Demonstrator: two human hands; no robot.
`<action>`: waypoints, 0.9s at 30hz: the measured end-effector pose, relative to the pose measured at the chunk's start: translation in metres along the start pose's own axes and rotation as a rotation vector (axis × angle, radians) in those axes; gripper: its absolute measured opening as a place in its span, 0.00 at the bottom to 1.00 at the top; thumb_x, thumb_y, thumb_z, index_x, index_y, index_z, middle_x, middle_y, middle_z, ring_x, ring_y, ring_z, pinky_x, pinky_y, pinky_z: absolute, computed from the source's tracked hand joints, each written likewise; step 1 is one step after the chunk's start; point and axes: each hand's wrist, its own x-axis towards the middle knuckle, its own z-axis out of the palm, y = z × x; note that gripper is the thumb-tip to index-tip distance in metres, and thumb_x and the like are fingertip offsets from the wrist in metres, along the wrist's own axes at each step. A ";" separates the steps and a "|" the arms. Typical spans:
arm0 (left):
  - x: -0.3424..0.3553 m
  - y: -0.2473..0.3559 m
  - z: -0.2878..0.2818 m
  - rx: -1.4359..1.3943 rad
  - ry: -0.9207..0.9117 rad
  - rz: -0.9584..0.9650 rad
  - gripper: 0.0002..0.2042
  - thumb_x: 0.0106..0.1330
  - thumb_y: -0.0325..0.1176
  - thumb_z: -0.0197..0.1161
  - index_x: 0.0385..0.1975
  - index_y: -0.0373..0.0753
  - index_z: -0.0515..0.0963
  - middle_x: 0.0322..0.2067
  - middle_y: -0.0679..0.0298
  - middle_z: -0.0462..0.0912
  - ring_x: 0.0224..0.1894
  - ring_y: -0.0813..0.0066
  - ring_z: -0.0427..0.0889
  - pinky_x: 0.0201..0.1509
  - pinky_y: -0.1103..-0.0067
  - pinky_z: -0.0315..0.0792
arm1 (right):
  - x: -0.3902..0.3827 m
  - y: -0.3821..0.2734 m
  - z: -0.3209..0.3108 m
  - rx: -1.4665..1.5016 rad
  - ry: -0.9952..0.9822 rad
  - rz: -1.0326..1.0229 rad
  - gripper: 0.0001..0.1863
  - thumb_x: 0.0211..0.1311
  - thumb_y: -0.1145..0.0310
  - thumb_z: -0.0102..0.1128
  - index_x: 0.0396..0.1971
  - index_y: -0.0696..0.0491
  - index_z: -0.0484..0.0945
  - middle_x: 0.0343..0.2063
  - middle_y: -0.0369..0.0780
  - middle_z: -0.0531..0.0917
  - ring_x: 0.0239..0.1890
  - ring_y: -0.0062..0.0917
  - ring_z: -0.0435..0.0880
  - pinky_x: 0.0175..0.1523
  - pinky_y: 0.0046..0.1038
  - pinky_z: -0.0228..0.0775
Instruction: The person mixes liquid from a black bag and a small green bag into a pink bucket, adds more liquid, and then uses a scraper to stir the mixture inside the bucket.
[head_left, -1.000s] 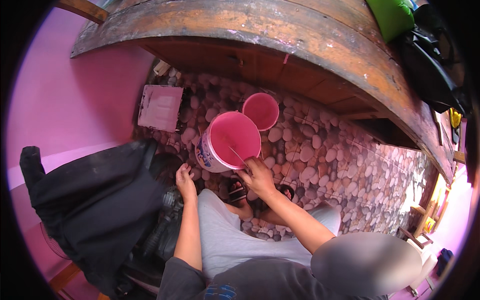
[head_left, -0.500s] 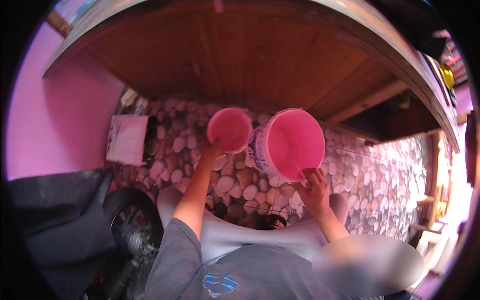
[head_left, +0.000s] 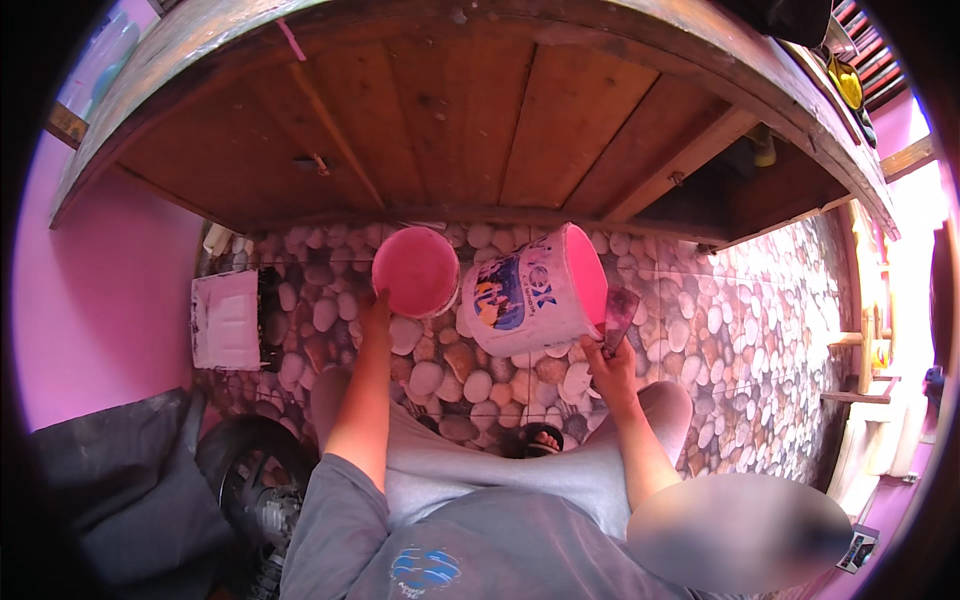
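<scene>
My left hand (head_left: 375,308) grips the near rim of a small round bucket (head_left: 418,270), pink inside. The bucket stands almost upright on the floor; how full it is I cannot tell. To its right a larger white paint bucket (head_left: 512,308) with a printed label is tipped over, its pink-coated mouth facing right. At that mouth's near edge, my right hand (head_left: 612,366) is closed around a flat scraper (head_left: 622,314) with a wide, paint-stained blade pointing up. Whether its fingers also touch the bucket's rim is hard to see.
A wooden counter (head_left: 420,130) overhangs the far side. A paint-smeared white slab (head_left: 228,318) lies left on the pebble-patterned floor (head_left: 700,340). Nearer on the left are a wheel (head_left: 255,470) and a dark cover (head_left: 120,490). A sandalled foot (head_left: 543,440) shows below the buckets.
The large bucket has tipped further right, so its label now faces up. The scraper has come out of its mouth. The view has shifted, and the small bucket appears further left and lower.
</scene>
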 end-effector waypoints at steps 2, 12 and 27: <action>-0.010 0.007 0.023 -0.073 0.018 -0.027 0.13 0.61 0.38 0.62 0.41 0.36 0.76 0.30 0.65 0.77 0.29 0.74 0.78 0.30 0.76 0.78 | 0.000 0.004 -0.009 0.020 0.007 0.088 0.12 0.60 0.68 0.68 0.40 0.57 0.78 0.23 0.29 0.78 0.23 0.15 0.70 0.28 0.20 0.63; -0.031 0.027 0.011 -0.124 -0.024 -0.047 0.11 0.61 0.33 0.63 0.41 0.39 0.74 0.30 0.65 0.75 0.30 0.71 0.78 0.35 0.70 0.82 | 0.016 -0.005 -0.004 -0.408 -0.023 -0.341 0.20 0.51 0.67 0.70 0.44 0.56 0.78 0.35 0.42 0.81 0.29 0.31 0.80 0.34 0.29 0.71; -0.128 0.147 0.009 -0.140 -0.181 0.085 0.15 0.58 0.24 0.66 0.43 0.37 0.69 0.37 0.65 0.77 0.36 0.77 0.77 0.38 0.79 0.74 | 0.025 0.046 0.033 -0.784 -0.195 -0.161 0.20 0.49 0.63 0.71 0.42 0.56 0.78 0.42 0.42 0.81 0.41 0.40 0.82 0.42 0.38 0.75</action>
